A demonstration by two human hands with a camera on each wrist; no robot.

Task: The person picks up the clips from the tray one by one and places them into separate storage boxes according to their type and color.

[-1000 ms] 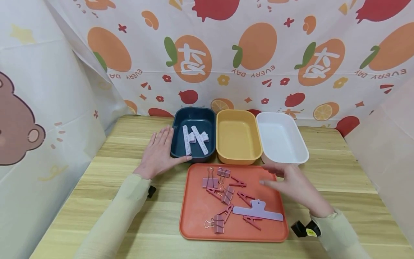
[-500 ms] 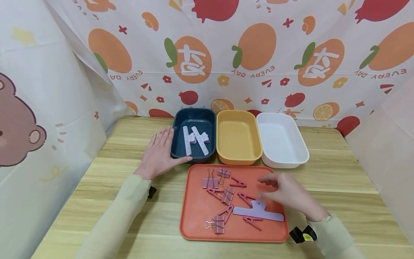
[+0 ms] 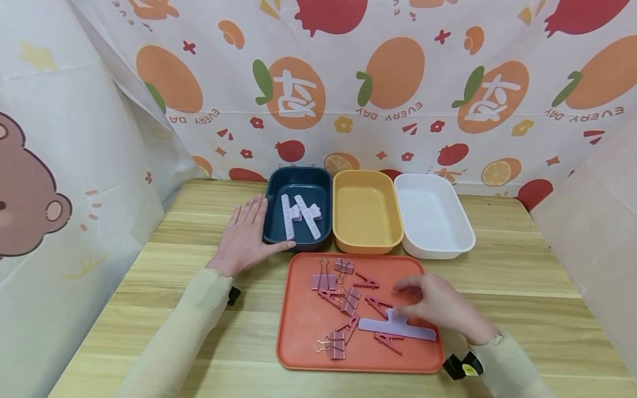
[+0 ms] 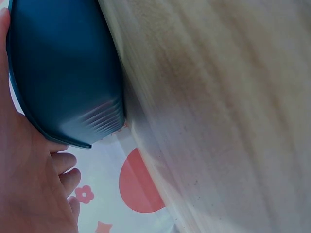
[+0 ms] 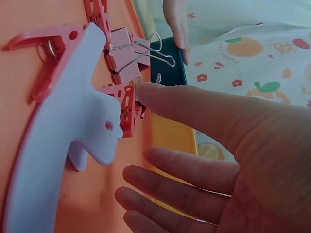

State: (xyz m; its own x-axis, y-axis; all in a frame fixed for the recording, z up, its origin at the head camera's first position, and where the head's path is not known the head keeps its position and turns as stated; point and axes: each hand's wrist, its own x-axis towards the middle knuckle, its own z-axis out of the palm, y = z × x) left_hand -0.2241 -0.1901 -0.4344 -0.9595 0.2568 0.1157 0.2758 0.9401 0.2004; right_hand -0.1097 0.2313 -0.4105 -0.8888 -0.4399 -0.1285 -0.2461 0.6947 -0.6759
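My left hand [image 3: 244,237] rests with straight fingers along the left side of the dark blue bin [image 3: 297,178], thumb at its near rim. Two pale ruler-marked clips [image 3: 308,216] lie inside that bin. Over the right part of the orange-red tray [image 3: 301,337], my right hand [image 3: 440,307] hovers with relaxed, spread fingers, holding nothing. Just below it lies a long lavender clip [image 3: 398,328]; in the right wrist view thumb and fingers stand apart from its tab. Red clothespin-like clips [image 3: 387,341] and pink binder clips [image 3: 337,345] lie around it.
A yellow bin [image 3: 368,213] and a white bin [image 3: 434,216] stand beside the blue one in a row behind the tray. All rest on a wooden table [image 3: 249,342]. A fruit-printed cloth [image 3: 343,83] hangs behind.
My right hand has moved from beside the white bin toward the front of the tray, down to the lavender clip's tab. The left hand stays at the blue bin.
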